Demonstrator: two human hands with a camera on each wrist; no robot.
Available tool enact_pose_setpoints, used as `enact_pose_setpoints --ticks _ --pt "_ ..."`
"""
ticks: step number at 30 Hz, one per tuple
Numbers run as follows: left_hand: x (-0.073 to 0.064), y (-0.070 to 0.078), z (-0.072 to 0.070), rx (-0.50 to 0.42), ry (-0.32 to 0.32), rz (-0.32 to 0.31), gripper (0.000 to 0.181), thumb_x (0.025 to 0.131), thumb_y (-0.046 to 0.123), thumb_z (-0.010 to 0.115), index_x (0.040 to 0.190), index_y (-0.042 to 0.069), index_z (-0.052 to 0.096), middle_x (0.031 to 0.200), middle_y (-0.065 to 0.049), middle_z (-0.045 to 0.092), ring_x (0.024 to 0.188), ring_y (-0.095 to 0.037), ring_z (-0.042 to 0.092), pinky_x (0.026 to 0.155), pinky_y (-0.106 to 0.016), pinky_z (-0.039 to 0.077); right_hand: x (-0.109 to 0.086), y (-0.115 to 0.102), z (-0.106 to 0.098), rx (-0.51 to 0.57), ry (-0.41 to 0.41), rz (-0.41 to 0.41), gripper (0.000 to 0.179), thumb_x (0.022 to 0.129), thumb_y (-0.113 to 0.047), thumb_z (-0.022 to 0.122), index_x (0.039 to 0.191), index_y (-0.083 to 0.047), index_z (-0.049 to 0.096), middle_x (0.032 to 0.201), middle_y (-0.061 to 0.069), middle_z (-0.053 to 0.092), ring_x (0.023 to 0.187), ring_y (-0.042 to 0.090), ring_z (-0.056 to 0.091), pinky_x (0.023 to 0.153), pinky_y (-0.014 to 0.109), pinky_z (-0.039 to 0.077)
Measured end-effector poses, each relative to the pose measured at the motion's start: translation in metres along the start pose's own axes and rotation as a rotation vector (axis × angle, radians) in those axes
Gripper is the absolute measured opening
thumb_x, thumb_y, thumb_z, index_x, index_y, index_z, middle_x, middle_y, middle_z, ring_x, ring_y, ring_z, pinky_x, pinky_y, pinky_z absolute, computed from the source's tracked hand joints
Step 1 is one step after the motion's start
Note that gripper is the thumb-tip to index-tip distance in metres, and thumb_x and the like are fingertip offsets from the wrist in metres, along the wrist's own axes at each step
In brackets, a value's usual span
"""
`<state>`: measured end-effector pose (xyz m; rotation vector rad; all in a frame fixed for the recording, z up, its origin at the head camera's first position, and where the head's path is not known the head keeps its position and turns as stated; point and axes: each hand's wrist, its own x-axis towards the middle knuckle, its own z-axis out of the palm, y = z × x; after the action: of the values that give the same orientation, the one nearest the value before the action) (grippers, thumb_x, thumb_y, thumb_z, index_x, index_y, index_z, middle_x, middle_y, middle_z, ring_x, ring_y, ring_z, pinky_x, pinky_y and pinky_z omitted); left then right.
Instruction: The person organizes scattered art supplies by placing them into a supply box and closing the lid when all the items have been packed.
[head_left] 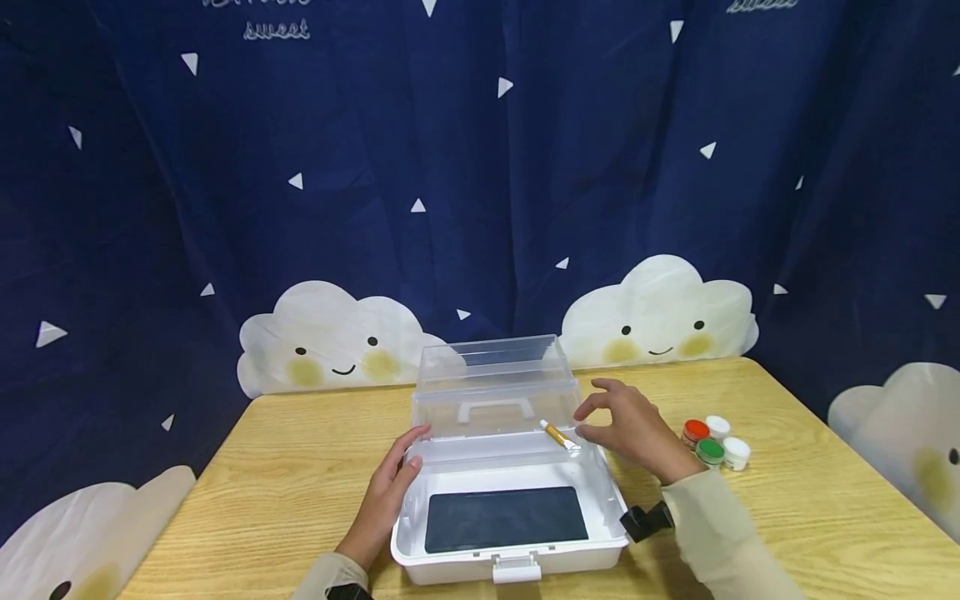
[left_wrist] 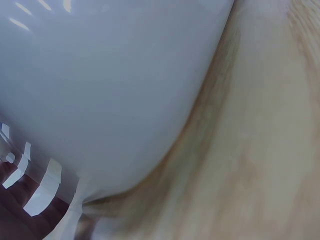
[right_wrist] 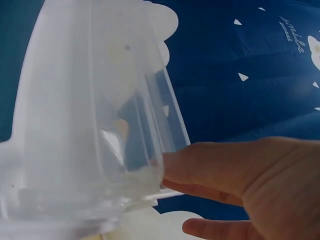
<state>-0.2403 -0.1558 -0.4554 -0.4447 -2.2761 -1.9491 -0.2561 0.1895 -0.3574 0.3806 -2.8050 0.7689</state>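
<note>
A white plastic box (head_left: pixel 517 568) stands with its clear lid (head_left: pixel 491 375) raised at the back. A translucent tray (head_left: pixel 480 450) sits across its rear part, below the lid. On the tray's right side lies a small ochre paint tube (head_left: pixel 558 435) with a white cap. My left hand (head_left: pixel 386 492) holds the tray's left end, thumb in front and fingers behind. At the other end, the thumb and index finger of my right hand (head_left: pixel 626 425) pinch the edge of the clear plastic (right_wrist: pixel 132 175). The other right fingers are spread away from it.
Inside the box is a dark rectangular panel (head_left: pixel 506 518); a white latch (head_left: pixel 516 568) is on its front. Right of my right hand stand a red-lidded jar (head_left: pixel 696 429), a green-lidded jar (head_left: pixel 709 452) and two white-lidded ones (head_left: pixel 737 453). A blue curtain (head_left: pixel 480 167) hangs behind the wooden table (head_left: pixel 300 467).
</note>
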Motion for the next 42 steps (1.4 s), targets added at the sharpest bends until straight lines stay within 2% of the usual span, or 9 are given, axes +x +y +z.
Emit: enact_pose_setpoints --ticks 9,18,25,33,37,42 --pt "0.0 0.002 0.0 -0.003 -0.004 0.004 0.038 0.103 0.025 0.046 0.141 0.026 0.046 0.144 -0.006 0.046 0.133 -0.023 0.041 0.1 -0.018 0.035 -0.002 0.011 -0.014 -0.002 0.038 -0.025 0.009 0.079 -0.02 0.078 0.086 -0.017 0.074 0.134 0.027 0.05 0.117 0.055 0.045 0.091 0.065 0.037" --pt "-0.001 -0.001 -0.002 0.003 0.003 0.019 0.039 0.102 0.024 0.046 0.141 0.025 0.046 0.143 -0.006 0.047 0.13 -0.025 0.043 0.1 -0.019 0.037 0.002 0.016 -0.015 0.008 0.048 -0.022 0.011 0.078 -0.019 0.079 0.087 -0.014 0.075 0.134 0.029 0.05 0.118 0.056 0.044 0.092 0.066 0.036" --pt "-0.001 -0.003 -0.001 -0.018 -0.012 0.011 0.039 0.102 0.027 0.046 0.141 0.025 0.046 0.142 -0.006 0.047 0.13 -0.024 0.043 0.099 -0.019 0.037 -0.005 0.025 -0.016 -0.03 0.038 -0.027 0.009 0.077 -0.019 0.079 0.085 -0.017 0.074 0.133 0.029 0.05 0.116 0.056 0.046 0.088 0.067 0.037" --pt "-0.001 0.0 0.002 0.001 0.028 0.029 0.037 0.102 0.024 0.048 0.139 0.025 0.049 0.14 -0.006 0.051 0.128 -0.023 0.046 0.099 -0.018 0.037 -0.015 0.043 -0.025 -0.059 0.017 0.019 0.013 0.078 -0.022 0.08 0.087 -0.016 0.074 0.134 0.031 0.046 0.118 0.058 0.041 0.087 0.072 0.032" --pt "0.0 0.001 0.004 0.008 0.042 0.041 0.037 0.101 0.021 0.049 0.138 0.024 0.05 0.138 -0.006 0.053 0.125 -0.024 0.049 0.098 -0.02 0.04 -0.02 0.051 -0.032 -0.039 0.002 0.064 0.015 0.079 -0.022 0.078 0.091 -0.013 0.074 0.138 0.031 0.043 0.121 0.058 0.037 0.091 0.072 0.029" --pt "-0.002 0.003 0.004 0.027 0.066 0.038 0.036 0.101 0.02 0.05 0.137 0.024 0.052 0.139 -0.003 0.052 0.127 -0.021 0.048 0.099 -0.017 0.037 -0.022 0.06 -0.04 -0.026 -0.008 0.109 0.019 0.08 -0.024 0.077 0.094 -0.011 0.073 0.14 0.033 0.037 0.123 0.059 0.031 0.09 0.074 0.025"
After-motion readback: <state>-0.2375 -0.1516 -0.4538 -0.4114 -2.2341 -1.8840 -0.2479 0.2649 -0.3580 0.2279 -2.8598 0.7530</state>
